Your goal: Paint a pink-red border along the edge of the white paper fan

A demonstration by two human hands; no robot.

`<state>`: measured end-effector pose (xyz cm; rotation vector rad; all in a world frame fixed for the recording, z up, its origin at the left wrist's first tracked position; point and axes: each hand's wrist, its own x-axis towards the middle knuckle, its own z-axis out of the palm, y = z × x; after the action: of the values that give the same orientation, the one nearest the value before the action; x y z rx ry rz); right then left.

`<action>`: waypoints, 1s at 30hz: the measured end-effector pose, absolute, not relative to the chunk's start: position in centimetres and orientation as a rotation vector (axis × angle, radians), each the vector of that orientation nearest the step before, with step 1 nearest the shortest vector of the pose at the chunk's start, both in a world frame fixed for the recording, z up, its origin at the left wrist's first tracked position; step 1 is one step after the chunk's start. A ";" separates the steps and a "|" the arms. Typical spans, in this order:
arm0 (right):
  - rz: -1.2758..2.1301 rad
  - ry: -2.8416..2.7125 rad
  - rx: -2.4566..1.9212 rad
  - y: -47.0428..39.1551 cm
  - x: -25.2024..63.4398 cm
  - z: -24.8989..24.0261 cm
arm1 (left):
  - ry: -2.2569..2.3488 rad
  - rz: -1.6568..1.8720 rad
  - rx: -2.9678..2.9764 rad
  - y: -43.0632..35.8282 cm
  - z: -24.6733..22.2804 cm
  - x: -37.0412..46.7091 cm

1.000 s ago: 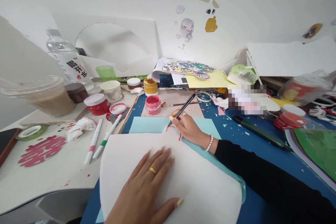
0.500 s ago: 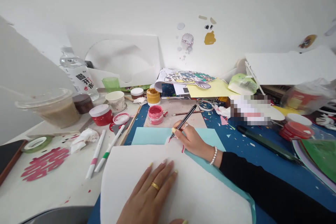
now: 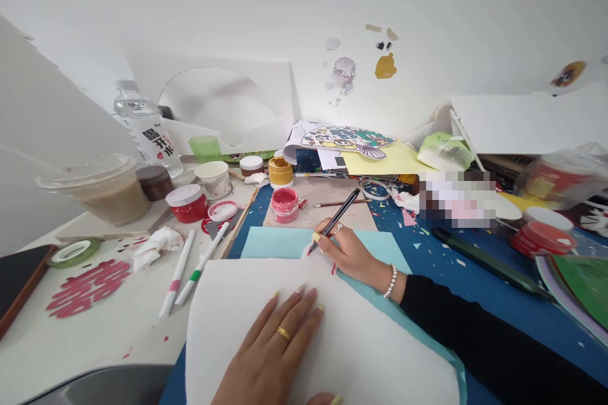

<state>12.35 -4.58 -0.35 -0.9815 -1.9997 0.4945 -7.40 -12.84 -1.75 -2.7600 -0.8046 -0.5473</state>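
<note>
My right hand [image 3: 349, 250] grips a slim black pen [image 3: 344, 205] with a pale stripe, its reddish tip at the small tab on top of a large, curved white sheet [image 3: 380, 348]. A short red mark [image 3: 333, 268] shows on the tab beside my fingers. Spread flat over the middle of the white sheet, my left hand [image 3: 275, 351] holds nothing; its fingers point away from me. Light blue paper [image 3: 275, 242] lies under the sheet and shows along its far and right edges. A paint-smeared jar of red paint [image 3: 284, 205] stands open beyond the paper.
To the left are two white markers [image 3: 202, 264], crumpled tissue [image 3: 158, 248], green tape [image 3: 73, 253], a red paper cutout [image 3: 90, 288], a drink cup [image 3: 99, 193] and a water bottle [image 3: 147, 130]. A dark green cutter-like tool [image 3: 491, 262] lies right of my forearm.
The view has shifted slightly, moving the scene a little rightward. The pen tip stays around the tab, close to its earlier spot. My left hand rests on the sheet as before.
</note>
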 end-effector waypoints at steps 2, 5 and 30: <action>0.505 -2.007 -0.979 -4.6 12.4 -0.4 | -0.833 -0.553 -2.780 -13.0 -1.5 -7.4; 0.522 -2.010 -0.976 -4.6 12.4 -0.4 | -0.845 -0.555 -2.799 -13.0 -1.3 -7.4; 0.649 -2.041 -0.909 -4.7 12.3 -0.3 | -0.829 -0.656 -2.747 -13.1 -2.0 -7.1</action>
<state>12.32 -4.66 -0.28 -0.9087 -2.0415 0.6490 -7.12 -13.09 -2.03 -2.7467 -0.8292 -0.6557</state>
